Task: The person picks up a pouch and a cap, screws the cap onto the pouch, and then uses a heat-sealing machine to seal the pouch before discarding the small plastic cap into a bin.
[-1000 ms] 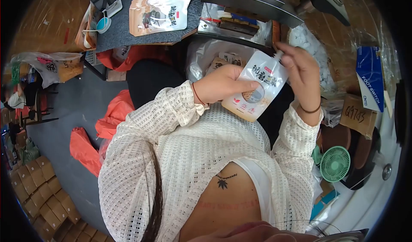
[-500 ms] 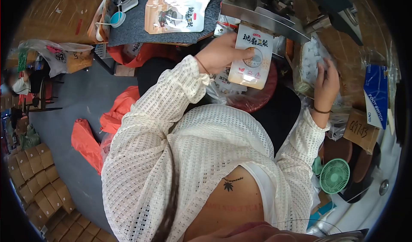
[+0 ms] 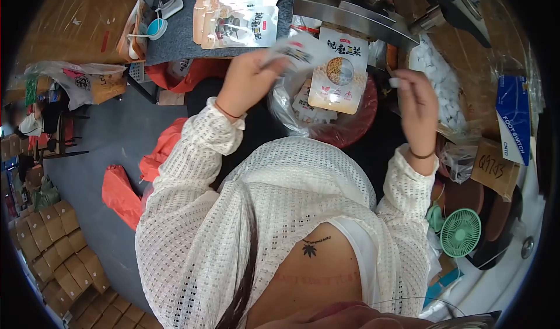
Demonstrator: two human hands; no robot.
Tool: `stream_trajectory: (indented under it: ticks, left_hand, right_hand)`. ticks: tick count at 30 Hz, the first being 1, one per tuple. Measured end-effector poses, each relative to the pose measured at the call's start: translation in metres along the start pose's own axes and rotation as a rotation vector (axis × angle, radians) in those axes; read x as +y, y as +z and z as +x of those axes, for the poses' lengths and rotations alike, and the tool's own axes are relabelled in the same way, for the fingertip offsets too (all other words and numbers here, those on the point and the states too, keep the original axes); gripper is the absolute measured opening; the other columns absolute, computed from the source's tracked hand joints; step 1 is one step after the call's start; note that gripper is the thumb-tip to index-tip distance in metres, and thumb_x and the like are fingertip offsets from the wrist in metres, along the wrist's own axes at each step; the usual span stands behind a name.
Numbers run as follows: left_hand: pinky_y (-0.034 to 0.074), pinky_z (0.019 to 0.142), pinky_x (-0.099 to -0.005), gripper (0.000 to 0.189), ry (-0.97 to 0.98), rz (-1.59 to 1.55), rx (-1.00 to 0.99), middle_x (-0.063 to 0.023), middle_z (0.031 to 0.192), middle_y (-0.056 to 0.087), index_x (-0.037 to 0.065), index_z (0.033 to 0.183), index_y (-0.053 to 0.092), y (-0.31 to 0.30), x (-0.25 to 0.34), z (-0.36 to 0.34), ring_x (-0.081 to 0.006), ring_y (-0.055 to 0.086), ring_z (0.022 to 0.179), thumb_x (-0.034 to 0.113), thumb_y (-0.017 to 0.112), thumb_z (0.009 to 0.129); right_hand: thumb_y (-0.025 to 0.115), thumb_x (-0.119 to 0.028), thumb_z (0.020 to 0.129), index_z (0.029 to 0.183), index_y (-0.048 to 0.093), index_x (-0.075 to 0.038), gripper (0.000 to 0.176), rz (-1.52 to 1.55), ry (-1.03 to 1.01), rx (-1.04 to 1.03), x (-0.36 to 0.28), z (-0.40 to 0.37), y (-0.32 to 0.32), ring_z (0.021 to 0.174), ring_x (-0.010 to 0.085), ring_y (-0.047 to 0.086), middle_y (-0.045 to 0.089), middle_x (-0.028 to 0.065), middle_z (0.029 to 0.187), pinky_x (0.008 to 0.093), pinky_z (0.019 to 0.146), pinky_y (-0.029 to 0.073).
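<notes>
My left hand (image 3: 248, 83) is closed on a pale printed pouch (image 3: 300, 50), blurred by motion. Just right of it, another white and orange pouch (image 3: 339, 75) hangs upright from the front of a metal machine (image 3: 356, 17). My right hand (image 3: 417, 104) pinches a small white piece (image 3: 395, 82), a little right of the hanging pouch. Below the machine stands a red bin (image 3: 368, 110) with a clear liner and printed pouches (image 3: 309, 104) inside. White small packets (image 3: 434, 78) fill a container beyond my right hand.
A stack of pouches (image 3: 239, 23) lies on the grey mat (image 3: 169, 48) at the upper left. To the right are a blue box (image 3: 512, 119), a cardboard box (image 3: 496, 166) and a green fan (image 3: 461, 233). Red bags (image 3: 121, 195) lie on the floor; cartons (image 3: 52, 230) stand lower left.
My left hand has moved left, off the hanging pouch, and now has a separate pouch. My right hand has come left from the white packets with a small white piece.
</notes>
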State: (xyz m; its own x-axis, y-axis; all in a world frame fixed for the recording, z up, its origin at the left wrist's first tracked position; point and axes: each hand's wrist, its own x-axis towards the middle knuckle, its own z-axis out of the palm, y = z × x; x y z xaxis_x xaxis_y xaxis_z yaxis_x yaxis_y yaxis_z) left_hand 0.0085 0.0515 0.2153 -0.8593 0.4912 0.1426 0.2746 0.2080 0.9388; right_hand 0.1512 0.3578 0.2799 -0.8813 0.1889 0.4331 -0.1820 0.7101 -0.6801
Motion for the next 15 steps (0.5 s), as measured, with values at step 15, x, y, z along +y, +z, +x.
stream_trajectory:
  ticks: [15]
  left_hand:
    - [0.057,0.080,-0.0278,0.033,-0.397,-0.493,-0.688,-0.0071,0.105,0.076,-0.003,0.122,0.071,0.066,0.055,-0.016,-0.0107,0.069,0.090,0.022,0.072,0.099]
  right_hand:
    - [0.067,-0.003,0.095,0.116,0.069,0.000,0.022,0.015,-0.034,-0.169,-0.037,0.012,0.006,0.084,0.0221,0.067,0.071,0.0120,0.094,0.0309,0.076,0.051]
